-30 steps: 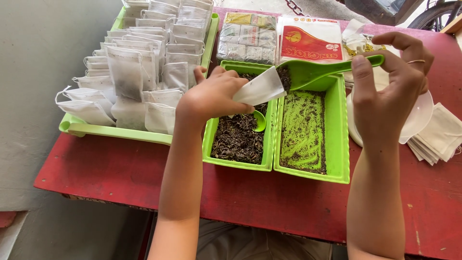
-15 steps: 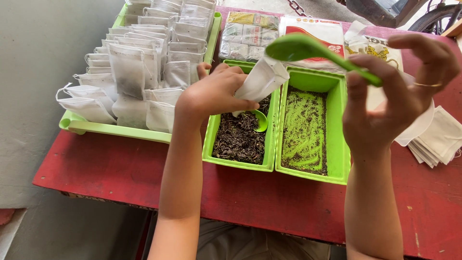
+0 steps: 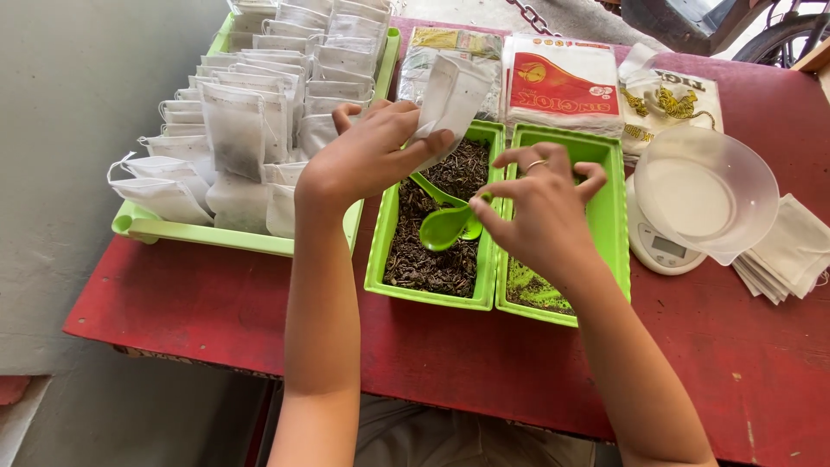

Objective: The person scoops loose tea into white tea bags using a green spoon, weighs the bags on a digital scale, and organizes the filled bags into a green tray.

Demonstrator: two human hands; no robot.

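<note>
Holding a small white paper filter bag (image 3: 451, 93) in my left hand (image 3: 363, 160), fingers pinched shut on its lower edge, bag upright above the far end of the left green plastic tub (image 3: 378, 259). That tub is full of dark loose tea leaves (image 3: 415, 259). My right hand (image 3: 540, 212) sits over the divide between the 2 tubs, thumb and fingertips closed on the handle end of a green plastic scoop (image 3: 450, 227), whose bowl lies on the leaves. Right green plastic tub (image 3: 616, 199) touches the left one; its contents are mostly hidden by my hand. Light green tray (image 3: 199, 233) left of the tubs carries rows of filled white bags (image 3: 251, 112). White digital scale with clear plastic bowl (image 3: 705, 195) stands right of the tubs, stack of flat empty bags (image 3: 787, 255) beside it. All on a red table (image 3: 190, 303).
</note>
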